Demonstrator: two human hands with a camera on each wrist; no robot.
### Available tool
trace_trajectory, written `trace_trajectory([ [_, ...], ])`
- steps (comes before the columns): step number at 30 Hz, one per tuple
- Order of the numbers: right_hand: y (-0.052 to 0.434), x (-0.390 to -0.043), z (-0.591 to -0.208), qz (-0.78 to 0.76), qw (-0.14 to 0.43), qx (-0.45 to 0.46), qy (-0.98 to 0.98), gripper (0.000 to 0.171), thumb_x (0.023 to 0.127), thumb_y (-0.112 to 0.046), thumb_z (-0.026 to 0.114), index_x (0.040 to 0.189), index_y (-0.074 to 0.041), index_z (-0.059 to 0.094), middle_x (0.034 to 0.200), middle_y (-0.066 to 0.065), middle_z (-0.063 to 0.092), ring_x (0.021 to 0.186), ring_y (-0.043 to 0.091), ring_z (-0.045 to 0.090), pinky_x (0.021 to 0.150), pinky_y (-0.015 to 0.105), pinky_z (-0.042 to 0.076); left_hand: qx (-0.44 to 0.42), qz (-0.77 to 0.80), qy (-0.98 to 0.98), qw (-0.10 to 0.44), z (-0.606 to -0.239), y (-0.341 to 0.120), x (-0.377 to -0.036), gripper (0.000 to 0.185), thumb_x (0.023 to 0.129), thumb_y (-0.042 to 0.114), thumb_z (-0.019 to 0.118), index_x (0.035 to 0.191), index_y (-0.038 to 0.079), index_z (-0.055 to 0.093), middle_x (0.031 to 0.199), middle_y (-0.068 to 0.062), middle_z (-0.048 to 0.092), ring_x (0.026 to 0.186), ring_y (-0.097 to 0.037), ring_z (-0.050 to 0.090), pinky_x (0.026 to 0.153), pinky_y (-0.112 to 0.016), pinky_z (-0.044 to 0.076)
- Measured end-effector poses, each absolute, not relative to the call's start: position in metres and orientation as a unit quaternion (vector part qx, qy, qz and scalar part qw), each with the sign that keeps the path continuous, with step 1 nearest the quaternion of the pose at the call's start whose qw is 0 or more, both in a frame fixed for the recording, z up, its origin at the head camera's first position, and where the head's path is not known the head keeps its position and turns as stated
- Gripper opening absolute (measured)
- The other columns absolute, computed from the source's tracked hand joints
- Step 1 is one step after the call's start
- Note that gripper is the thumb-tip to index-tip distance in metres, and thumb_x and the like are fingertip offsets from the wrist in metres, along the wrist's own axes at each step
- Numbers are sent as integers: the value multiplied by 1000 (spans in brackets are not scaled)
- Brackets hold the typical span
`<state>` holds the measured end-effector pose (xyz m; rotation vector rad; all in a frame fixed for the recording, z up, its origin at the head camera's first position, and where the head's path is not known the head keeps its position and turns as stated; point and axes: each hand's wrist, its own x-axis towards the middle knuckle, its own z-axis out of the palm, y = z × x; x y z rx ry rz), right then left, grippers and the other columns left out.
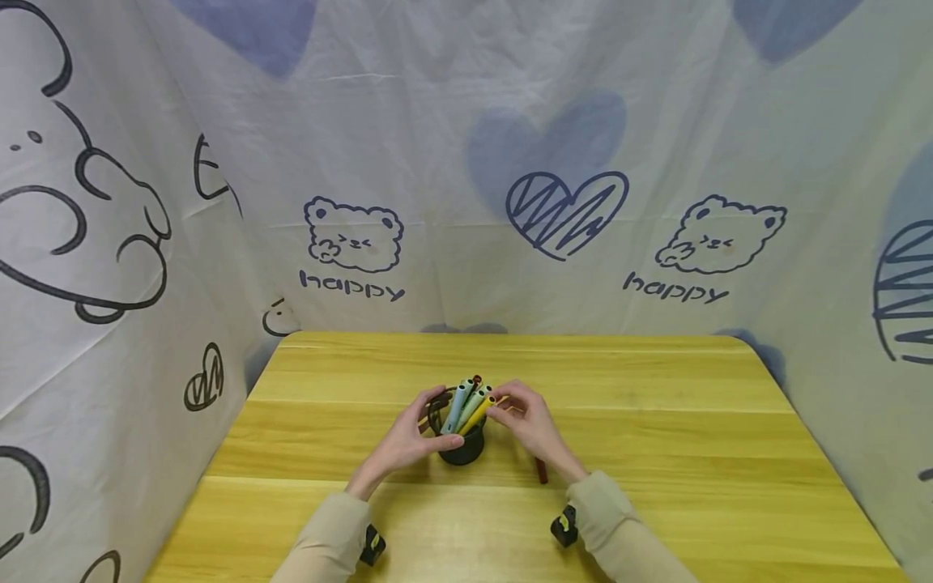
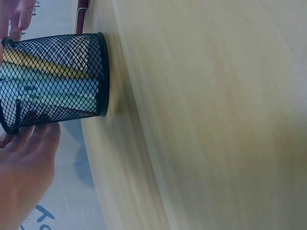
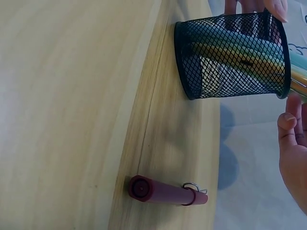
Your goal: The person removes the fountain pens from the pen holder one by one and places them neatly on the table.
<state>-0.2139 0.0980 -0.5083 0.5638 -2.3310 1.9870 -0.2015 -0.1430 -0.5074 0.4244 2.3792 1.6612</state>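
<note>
While pale cloth hangs along the back and both sides, a table with yellow wood grain fills the lower part of the head view, its far corners rounded. The cloth is creased and printed with soft blue hearts, a scribbled outline heart and two curly bear faces, each above the word "happy"; bolder black outlines run down the left side. Lighter streaks cross the tabletop from side to side. Around the middle of it stands a black mesh pen holder, with several pens leaning inside. The hands are apart, on either side: the left hand is curled about the holder, and the right hand has its fingers at the top of a yellow pen, though I cannot tell whether they pinch it. A dark red pen with a metal clip lies on the bare wood, well apart from the holder.
</note>
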Motion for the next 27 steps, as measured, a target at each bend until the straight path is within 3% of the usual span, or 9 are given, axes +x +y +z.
trace_trajectory([
  [17,95,-208,-499,640,73,185,-742,19,93,-3,69,110,5,65,111,23,61,91,1,61,76,15,55,145,554,813,104,-508,-143,-203,95,83,30,84,158,8,30,163,-14,34,149,-45,31,119,-66,30],
  [27,97,-205,-488,669,86,163,-720,23,95,0,65,114,13,61,113,30,62,92,-1,62,74,14,55,139,558,812,104,-510,-144,-203,93,83,30,84,157,13,32,163,-13,34,150,-44,31,119,-64,30],
])
